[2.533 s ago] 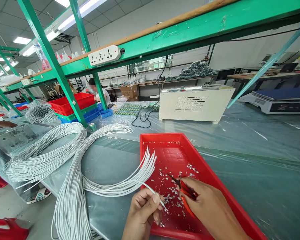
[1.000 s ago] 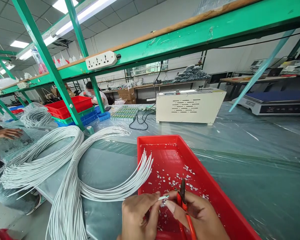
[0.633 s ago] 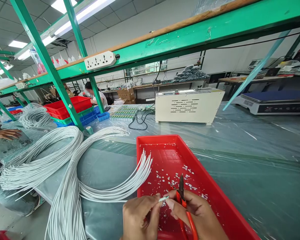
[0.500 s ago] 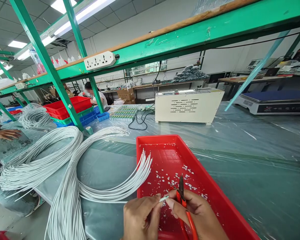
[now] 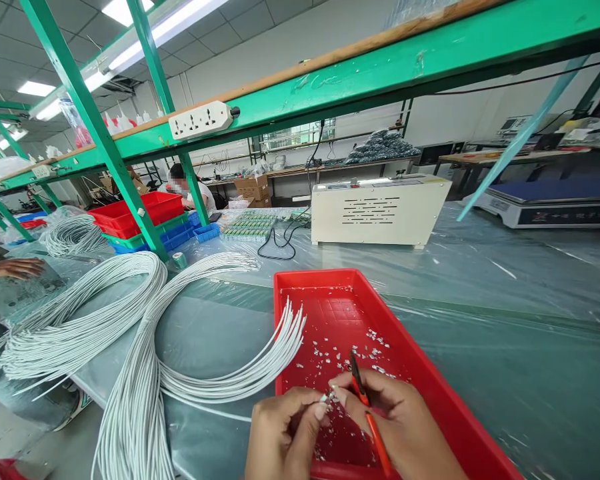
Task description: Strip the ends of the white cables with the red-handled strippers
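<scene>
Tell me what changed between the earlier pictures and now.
The left hand and right hand closed together over the red tray; right fingertips now touch the wire end the left hand holds. The cutters, tucked in the right hand, tilted from upright. The wire bundles stayed put.

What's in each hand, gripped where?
Left hand pinches a white wire near its tip; right hand holds red-handled cutters by the handles.

Plastic-covered bench [image 5: 480,313]: red tray [image 5: 315,274], white wires [image 5: 145,360]

Left hand [image 5: 285,437]: low centre, fingers curled, thumb and forefinger pinched together. Right hand [image 5: 403,427]: just beside it, fingers folded closed, fingertips close to the left's.
</scene>
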